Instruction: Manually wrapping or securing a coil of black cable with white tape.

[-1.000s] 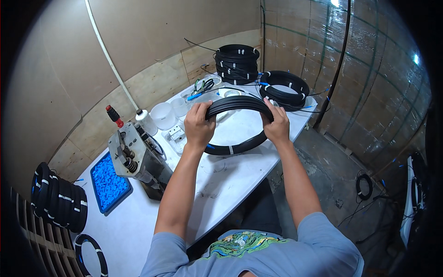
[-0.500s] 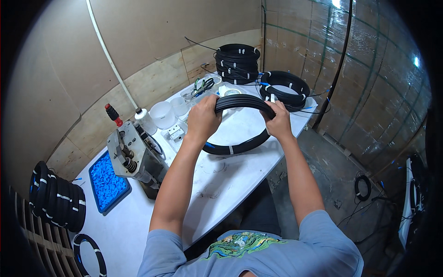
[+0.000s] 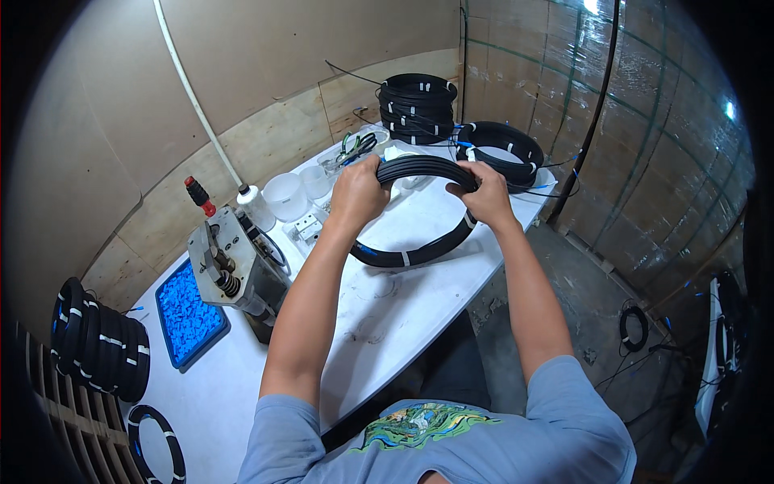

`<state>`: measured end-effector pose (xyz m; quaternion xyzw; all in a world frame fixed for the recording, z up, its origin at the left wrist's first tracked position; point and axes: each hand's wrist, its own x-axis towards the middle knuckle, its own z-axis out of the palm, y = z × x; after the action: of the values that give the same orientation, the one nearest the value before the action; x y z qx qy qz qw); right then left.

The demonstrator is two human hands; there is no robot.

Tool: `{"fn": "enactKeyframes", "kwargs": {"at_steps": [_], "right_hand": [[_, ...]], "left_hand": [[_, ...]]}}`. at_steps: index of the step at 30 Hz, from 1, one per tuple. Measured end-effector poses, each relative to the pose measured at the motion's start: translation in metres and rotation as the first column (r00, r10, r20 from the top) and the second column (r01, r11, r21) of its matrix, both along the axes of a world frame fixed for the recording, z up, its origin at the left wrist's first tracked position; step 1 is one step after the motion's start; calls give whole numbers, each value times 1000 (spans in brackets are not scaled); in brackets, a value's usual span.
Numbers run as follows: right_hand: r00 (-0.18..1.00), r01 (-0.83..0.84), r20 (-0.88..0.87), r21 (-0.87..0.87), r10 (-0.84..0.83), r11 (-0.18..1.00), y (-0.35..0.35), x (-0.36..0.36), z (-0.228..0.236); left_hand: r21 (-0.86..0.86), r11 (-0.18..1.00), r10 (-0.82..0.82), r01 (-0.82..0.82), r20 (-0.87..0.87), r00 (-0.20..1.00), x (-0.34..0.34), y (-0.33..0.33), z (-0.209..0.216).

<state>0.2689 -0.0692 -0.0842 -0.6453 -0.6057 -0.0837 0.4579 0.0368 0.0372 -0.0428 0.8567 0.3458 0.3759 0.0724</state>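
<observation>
Table (image 3: 385, 310) lies nearest us; above it, our left hand (image 3: 360, 196) and right hand (image 3: 488, 195) pinch the raised far side of a black coil (image 3: 427, 166). Beyond, we see a second coil (image 3: 524, 171), then a stack (image 3: 417, 111).

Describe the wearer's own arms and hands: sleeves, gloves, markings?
Left hand and right hand: bare, no gloves; no watch or wristband shows. Forearms uncovered, no cables or visible markings. Sleeves: short, loose, plain grey-blue, part of a T-shirt with a swirling green-and-yellow print on its front.
</observation>
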Motion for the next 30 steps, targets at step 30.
{"fn": "enactKeyframes", "kwargs": {"at_steps": [30], "right_hand": [[983,-131,80,-327,166,936,13,-24,57]], "left_hand": [[-234,953,-212,194,-55,976,-15,19,17]]}}
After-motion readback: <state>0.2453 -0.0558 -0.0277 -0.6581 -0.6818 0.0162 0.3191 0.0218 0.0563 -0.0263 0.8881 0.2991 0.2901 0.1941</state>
